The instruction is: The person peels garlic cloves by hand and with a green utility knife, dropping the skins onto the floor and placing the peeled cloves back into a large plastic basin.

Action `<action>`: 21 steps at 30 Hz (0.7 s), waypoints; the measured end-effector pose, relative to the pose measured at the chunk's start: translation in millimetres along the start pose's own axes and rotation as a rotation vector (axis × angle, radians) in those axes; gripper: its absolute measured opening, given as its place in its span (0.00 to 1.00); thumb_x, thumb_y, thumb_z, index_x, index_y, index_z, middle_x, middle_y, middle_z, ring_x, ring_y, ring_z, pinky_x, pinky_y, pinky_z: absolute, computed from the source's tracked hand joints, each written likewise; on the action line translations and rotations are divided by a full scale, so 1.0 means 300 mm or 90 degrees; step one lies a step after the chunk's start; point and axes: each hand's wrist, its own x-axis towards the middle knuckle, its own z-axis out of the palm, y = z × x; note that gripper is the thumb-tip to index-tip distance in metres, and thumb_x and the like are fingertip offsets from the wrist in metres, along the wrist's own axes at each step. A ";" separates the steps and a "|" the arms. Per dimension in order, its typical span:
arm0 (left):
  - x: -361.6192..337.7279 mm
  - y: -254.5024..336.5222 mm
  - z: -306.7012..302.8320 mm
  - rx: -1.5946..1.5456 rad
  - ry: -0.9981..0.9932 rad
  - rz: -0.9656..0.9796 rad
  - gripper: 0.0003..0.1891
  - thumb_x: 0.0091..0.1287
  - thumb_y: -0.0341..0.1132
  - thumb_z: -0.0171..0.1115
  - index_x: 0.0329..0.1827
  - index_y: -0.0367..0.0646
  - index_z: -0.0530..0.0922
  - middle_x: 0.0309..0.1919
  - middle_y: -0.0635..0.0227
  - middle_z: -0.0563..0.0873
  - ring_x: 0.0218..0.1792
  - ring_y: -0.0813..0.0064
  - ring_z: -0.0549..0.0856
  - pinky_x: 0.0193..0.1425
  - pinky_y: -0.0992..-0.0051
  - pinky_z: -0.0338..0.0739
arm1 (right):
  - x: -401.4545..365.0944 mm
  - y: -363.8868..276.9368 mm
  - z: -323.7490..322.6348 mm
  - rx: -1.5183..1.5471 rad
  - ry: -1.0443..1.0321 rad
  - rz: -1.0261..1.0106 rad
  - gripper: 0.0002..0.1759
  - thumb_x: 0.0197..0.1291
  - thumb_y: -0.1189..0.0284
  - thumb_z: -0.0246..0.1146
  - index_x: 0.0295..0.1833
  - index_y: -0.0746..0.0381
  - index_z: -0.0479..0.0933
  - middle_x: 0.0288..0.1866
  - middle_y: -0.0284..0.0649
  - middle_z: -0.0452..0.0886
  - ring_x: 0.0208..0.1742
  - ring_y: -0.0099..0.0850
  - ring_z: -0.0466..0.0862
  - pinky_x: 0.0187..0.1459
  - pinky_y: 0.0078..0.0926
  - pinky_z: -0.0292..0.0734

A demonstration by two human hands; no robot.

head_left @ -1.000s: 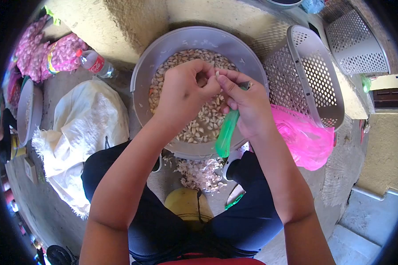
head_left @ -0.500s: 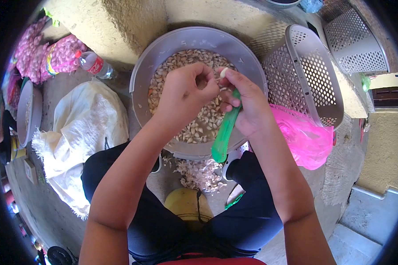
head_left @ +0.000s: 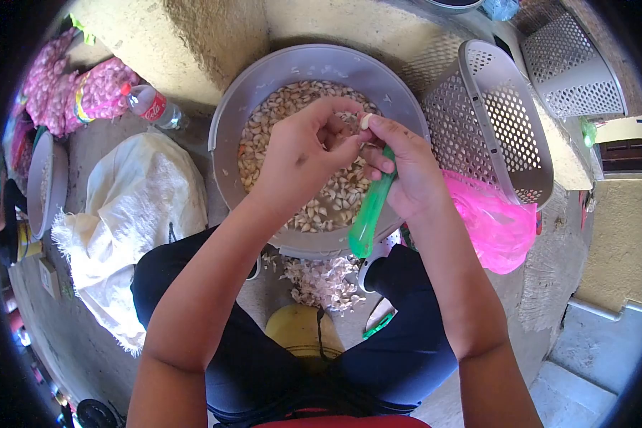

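My right hand [head_left: 410, 167] is closed round a knife with a green handle [head_left: 369, 220]; its blade is hidden among the fingers. Between that hand's thumb and forefinger sits a pale garlic clove [head_left: 366, 121]. My left hand [head_left: 303, 146] is right beside it, fingers curled and forefinger close to the clove; whatever its curled fingers hold is hidden. Below both hands stands a large grey tub [head_left: 225, 171] with many garlic cloves [head_left: 339, 192] lying in water. Loose peels [head_left: 324, 282] are heaped on the floor between my feet.
A grey perforated basket [head_left: 471, 135] leans right of the tub, above a pink plastic bag [head_left: 488, 225]. At left are a white woven sack [head_left: 132, 207], a cola bottle [head_left: 153, 107] and net bags of garlic [head_left: 103, 89]. A yellow wall [head_left: 185, 43] rises behind.
My left hand's thumb and forefinger have parted from a pinch, and the forefinger has come to the clove. My right hand has shifted slightly right and down with knife and clove.
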 end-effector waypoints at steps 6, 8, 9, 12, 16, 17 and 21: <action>-0.007 0.013 0.012 -0.026 0.041 0.014 0.07 0.55 0.25 0.60 0.35 0.34 0.77 0.25 0.66 0.82 0.27 0.84 0.80 0.30 0.85 0.72 | 0.000 0.012 -0.009 0.008 -0.035 0.005 0.09 0.55 0.69 0.59 0.38 0.62 0.74 0.28 0.30 0.74 0.18 0.16 0.65 0.20 0.16 0.64; -0.008 0.011 0.007 -0.024 0.045 0.013 0.05 0.55 0.25 0.60 0.33 0.33 0.77 0.26 0.65 0.83 0.28 0.83 0.81 0.31 0.84 0.73 | 0.001 0.014 -0.008 0.008 -0.038 0.008 0.09 0.55 0.70 0.59 0.39 0.63 0.74 0.28 0.30 0.74 0.18 0.16 0.65 0.20 0.16 0.64; -0.008 0.011 0.005 -0.010 0.037 0.004 0.05 0.55 0.25 0.60 0.33 0.34 0.77 0.26 0.66 0.82 0.28 0.84 0.80 0.32 0.85 0.74 | 0.004 0.017 -0.009 0.004 -0.038 0.008 0.09 0.54 0.71 0.58 0.39 0.63 0.74 0.28 0.31 0.74 0.18 0.16 0.64 0.20 0.17 0.64; -0.009 0.009 -0.001 0.029 0.015 -0.002 0.05 0.56 0.26 0.61 0.34 0.35 0.77 0.26 0.70 0.81 0.28 0.85 0.78 0.32 0.85 0.75 | 0.005 0.024 -0.001 0.034 -0.018 0.008 0.08 0.53 0.72 0.58 0.38 0.64 0.73 0.27 0.31 0.73 0.18 0.16 0.64 0.20 0.17 0.64; -0.010 -0.019 0.003 0.078 -0.029 -0.003 0.04 0.57 0.26 0.60 0.33 0.35 0.77 0.25 0.71 0.80 0.27 0.85 0.78 0.31 0.85 0.73 | 0.008 0.024 0.007 0.124 0.058 0.007 0.08 0.51 0.74 0.58 0.37 0.64 0.73 0.25 0.31 0.72 0.17 0.17 0.63 0.20 0.17 0.63; -0.010 -0.023 0.003 0.092 -0.044 -0.014 0.04 0.57 0.26 0.60 0.33 0.35 0.76 0.25 0.71 0.80 0.27 0.85 0.78 0.31 0.85 0.73 | 0.014 0.018 0.000 0.137 0.046 0.011 0.08 0.51 0.74 0.58 0.37 0.64 0.73 0.25 0.32 0.71 0.17 0.17 0.63 0.20 0.17 0.62; -0.022 -0.007 -0.004 0.131 -0.129 -0.052 0.04 0.56 0.27 0.60 0.32 0.35 0.76 0.25 0.69 0.80 0.27 0.84 0.78 0.31 0.82 0.73 | 0.061 -0.097 -0.141 0.124 -0.022 -0.042 0.07 0.51 0.75 0.58 0.36 0.66 0.72 0.26 0.35 0.71 0.18 0.17 0.64 0.20 0.15 0.63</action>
